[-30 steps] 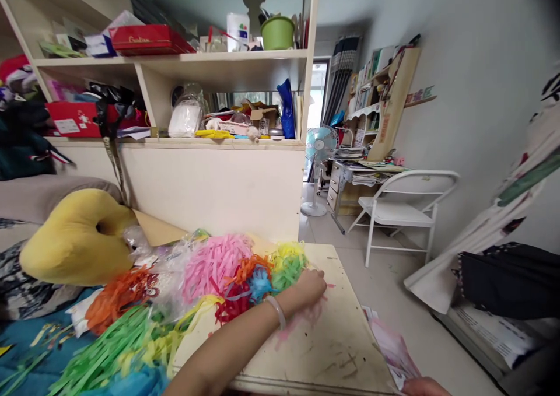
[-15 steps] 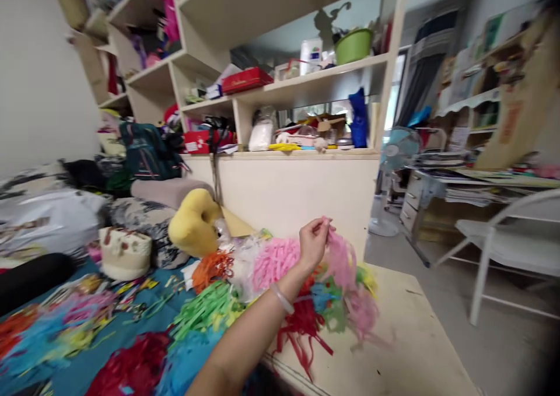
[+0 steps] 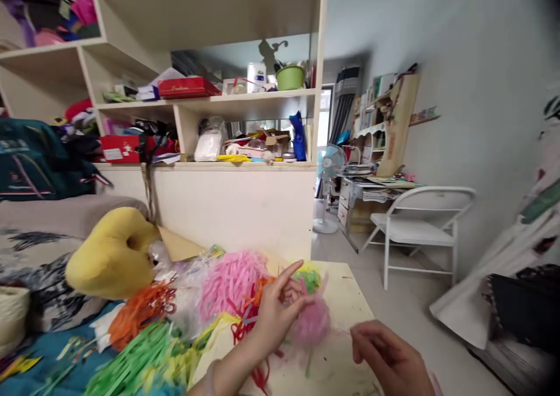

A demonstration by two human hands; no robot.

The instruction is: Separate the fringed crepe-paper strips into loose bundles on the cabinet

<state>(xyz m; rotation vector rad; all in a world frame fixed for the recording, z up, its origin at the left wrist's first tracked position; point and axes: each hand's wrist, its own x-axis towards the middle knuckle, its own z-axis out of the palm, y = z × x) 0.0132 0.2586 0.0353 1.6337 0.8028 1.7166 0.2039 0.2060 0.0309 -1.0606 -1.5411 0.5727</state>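
Note:
My left hand [image 3: 280, 305] is over the pale board, index finger and thumb stretched apart, the other fingers loosely curled. Just under its thumb hangs or lies a small bunch of pink strips [image 3: 312, 320], smeared by motion. A thin pale strand runs from that bunch to my right hand [image 3: 387, 352], whose fingertips are pinched together on it at the lower right. Red strips [image 3: 247, 326] lie beside my left wrist, and green and yellow strips [image 3: 310, 279] sit behind the pink bunch. A larger pile of pink strips [image 3: 234, 282] is to the left.
Orange strips [image 3: 140, 314] and green strips [image 3: 131, 361] cover the left side, near a yellow cushion [image 3: 109, 253]. Behind the board [image 3: 345, 302] rises a shelf unit [image 3: 236, 203] full of household items. A white folding chair [image 3: 420, 232] and a fan [image 3: 330, 163] stand beyond.
The view has swung right. My right hand has come into sight, pinching a strand. My left hand, pinching the raised pink strips before, now has its fingers spread, with the bunch lower.

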